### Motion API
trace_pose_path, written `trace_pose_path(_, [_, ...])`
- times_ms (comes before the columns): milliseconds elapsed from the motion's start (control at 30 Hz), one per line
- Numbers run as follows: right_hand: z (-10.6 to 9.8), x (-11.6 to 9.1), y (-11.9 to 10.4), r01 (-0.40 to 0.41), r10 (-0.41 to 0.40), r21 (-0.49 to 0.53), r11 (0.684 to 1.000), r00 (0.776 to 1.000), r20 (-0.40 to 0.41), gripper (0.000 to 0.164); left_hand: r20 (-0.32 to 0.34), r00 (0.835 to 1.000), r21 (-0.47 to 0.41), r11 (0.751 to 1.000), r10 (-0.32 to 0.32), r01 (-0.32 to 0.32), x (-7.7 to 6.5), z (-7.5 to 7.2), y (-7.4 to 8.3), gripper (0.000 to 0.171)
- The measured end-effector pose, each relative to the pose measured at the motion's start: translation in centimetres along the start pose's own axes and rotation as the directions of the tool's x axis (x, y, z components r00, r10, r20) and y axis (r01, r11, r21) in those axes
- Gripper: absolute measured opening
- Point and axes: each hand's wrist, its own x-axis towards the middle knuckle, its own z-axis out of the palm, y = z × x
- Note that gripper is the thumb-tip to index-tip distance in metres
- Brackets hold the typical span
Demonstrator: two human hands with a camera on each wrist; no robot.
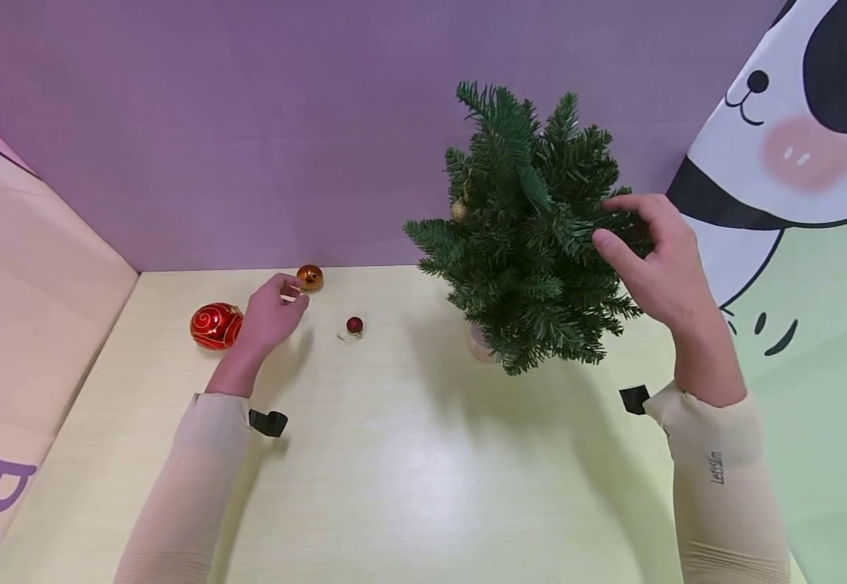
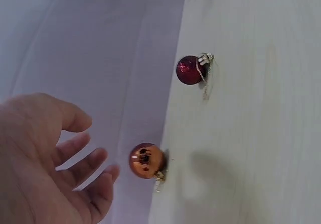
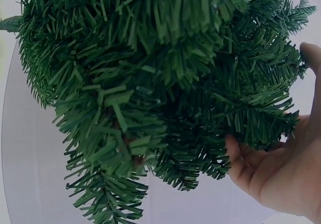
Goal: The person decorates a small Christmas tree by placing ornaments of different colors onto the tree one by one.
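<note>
My left hand (image 1: 274,312), fingers loosely bent and apart, reaches toward an orange bauble (image 1: 310,277) near the table's back edge. In the left wrist view a gap shows between the fingertips and that shiny orange bauble (image 2: 147,160). Nearby lies a small dark red bauble (image 1: 354,325) with a gold cord. A larger red bauble (image 1: 217,326) with gold swirls sits left of the wrist. On the right, a small artificial Christmas tree (image 1: 533,235) stands upright. My right hand (image 1: 660,259) is at its right side, thumb and fingers spread about the outer branches (image 3: 261,103).
A gold ball (image 1: 458,211) hangs on the tree's left side. The tree's pale base (image 1: 479,342) shows under the branches. Behind the pale table (image 1: 423,487) rises a purple backdrop (image 1: 248,138), with a panda-printed cloth (image 1: 806,154) at the right.
</note>
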Motion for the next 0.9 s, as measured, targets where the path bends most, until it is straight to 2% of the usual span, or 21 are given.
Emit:
trace_pose_path(167, [-0.3, 0.1, 0.3, 0.002, -0.002, 0.002, 1.000, 1.000, 0.001, 0.036, -0.112, 0.991, 0.033, 0.997, -0.070, 0.075, 1.9, 1.1, -0.6, 0.043])
trace_pose_path(367, [-0.5, 0.2, 0.3, 0.010, -0.010, 0.022, 1.000, 1.000, 0.003, 0.035, -0.184, 0.973, 0.053, 0.987, -0.137, 0.149, 3.3, 2.5, -1.4, 0.052])
trace_pose_path(467, [-0.5, 0.1, 0.2, 0.036, -0.036, 0.045, 0.998, 0.999, 0.001, 0.035, -0.192, 0.967, 0.077, 0.980, -0.168, 0.186, 3.7, 3.0, -1.4, 0.061])
trace_pose_path(667, [-0.3, 0.1, 0.3, 0.111, -0.109, 0.103, 0.988, 0.994, -0.023, 0.051, -0.199, 0.956, 0.138, 0.959, -0.216, 0.246, 4.3, 3.4, -1.4, 0.078])
trace_pose_path(900, [-0.2, 0.0, 0.4, 0.079, -0.080, 0.123, 0.989, 0.997, 0.000, 0.048, -0.195, 0.950, 0.205, 0.937, -0.243, 0.282, 4.5, 4.0, -1.7, 0.074])
